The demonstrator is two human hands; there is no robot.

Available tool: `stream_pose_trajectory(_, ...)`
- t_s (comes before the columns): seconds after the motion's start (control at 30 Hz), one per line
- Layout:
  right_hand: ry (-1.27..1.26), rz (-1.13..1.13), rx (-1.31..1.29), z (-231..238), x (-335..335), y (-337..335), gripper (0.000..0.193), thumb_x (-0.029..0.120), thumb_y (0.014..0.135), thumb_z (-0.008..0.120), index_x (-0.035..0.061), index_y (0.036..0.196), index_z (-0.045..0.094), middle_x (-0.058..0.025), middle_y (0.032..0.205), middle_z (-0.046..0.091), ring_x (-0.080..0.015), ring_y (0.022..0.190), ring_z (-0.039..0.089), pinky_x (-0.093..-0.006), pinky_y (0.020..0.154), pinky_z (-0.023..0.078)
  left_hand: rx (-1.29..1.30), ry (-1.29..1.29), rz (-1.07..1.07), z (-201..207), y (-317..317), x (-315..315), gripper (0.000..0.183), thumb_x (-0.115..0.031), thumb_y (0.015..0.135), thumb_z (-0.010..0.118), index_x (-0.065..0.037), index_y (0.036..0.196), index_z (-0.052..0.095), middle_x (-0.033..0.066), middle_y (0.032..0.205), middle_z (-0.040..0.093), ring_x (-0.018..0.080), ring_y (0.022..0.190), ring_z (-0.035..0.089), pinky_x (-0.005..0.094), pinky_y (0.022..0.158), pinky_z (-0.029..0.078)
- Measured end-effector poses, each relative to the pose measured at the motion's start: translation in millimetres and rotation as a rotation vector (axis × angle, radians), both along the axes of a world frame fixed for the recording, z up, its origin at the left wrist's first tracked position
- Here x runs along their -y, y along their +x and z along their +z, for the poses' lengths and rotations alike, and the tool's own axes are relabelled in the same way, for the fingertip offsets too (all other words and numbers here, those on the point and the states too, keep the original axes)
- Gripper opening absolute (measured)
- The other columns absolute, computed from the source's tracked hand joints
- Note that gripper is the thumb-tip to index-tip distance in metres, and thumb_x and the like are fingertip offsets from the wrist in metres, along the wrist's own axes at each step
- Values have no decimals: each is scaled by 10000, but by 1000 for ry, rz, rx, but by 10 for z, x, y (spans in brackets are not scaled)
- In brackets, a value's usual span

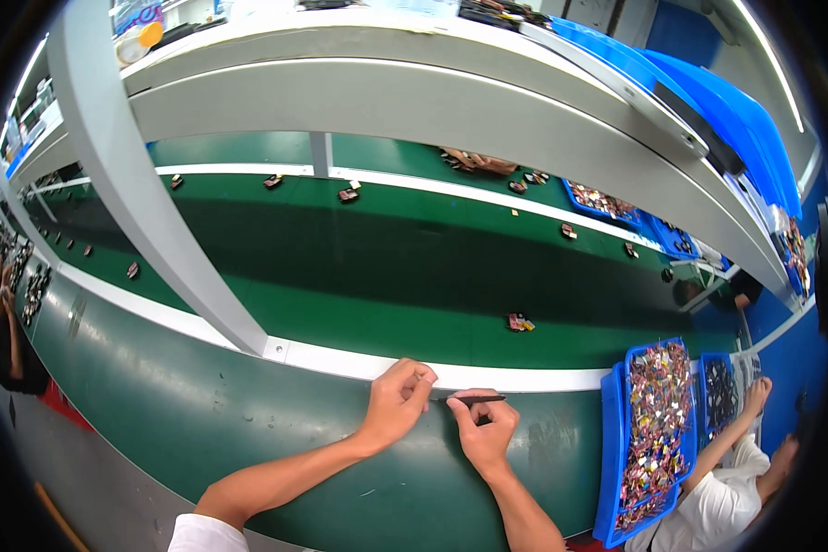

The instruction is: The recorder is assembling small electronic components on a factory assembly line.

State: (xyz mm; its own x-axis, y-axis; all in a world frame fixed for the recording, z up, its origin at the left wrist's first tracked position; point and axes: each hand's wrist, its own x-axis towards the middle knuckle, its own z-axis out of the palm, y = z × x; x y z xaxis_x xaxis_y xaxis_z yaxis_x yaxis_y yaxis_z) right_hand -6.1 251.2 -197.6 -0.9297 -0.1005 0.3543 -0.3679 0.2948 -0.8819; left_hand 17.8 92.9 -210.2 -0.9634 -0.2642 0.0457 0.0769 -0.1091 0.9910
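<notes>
My left hand (pixel 399 401) is over the green bench near the white rail, its fingers curled into a pinch. Whatever may be between those fingertips is too small to make out. Just to its right, my right hand (pixel 484 431) grips a slim black tool (pixel 480 399), shaped like a pen or tweezers, which lies roughly level. One end points toward my left hand; a narrow gap separates the two hands. Beyond the rail, a small pinkish part with a yellow bit (pixel 520 322) rests on the green conveyor belt (pixel 386 313).
A blue bin (pixel 609 460) heaped with small coloured parts stands at right, beside a smaller blue tray (pixel 716 391) of dark pieces. Another person's arm (pixel 722 442) reaches in there. A grey post (pixel 156 202) and shelf beam (pixel 386 106) cross ahead. Someone sits far left.
</notes>
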Motion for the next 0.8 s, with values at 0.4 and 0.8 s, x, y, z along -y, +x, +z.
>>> stream_pose_trajectory(0.4, 51, 38, 18, -49, -12, -7, 131, 40, 809, 835, 29, 918, 763, 40, 535, 521, -23, 473, 407, -215, 459, 304, -18, -114, 94, -25, 23, 11, 433, -228, 1030, 620, 21, 679, 572, 72, 656, 608, 118, 478, 565, 286, 451, 414)
stream_pose_trajectory(0.8, -5, 14, 34, -68, -17, -51, 133, 37, 840, 811, -9, 944, 742, 84, 542, 468, 3, 501, 373, -208, 478, 266, -21, -14, 12, 83, 25, 44, 81, -56, 986, 640, 4, 1037, 656, 39, 829, 668, 85, 590, 607, 233, 506, 447)
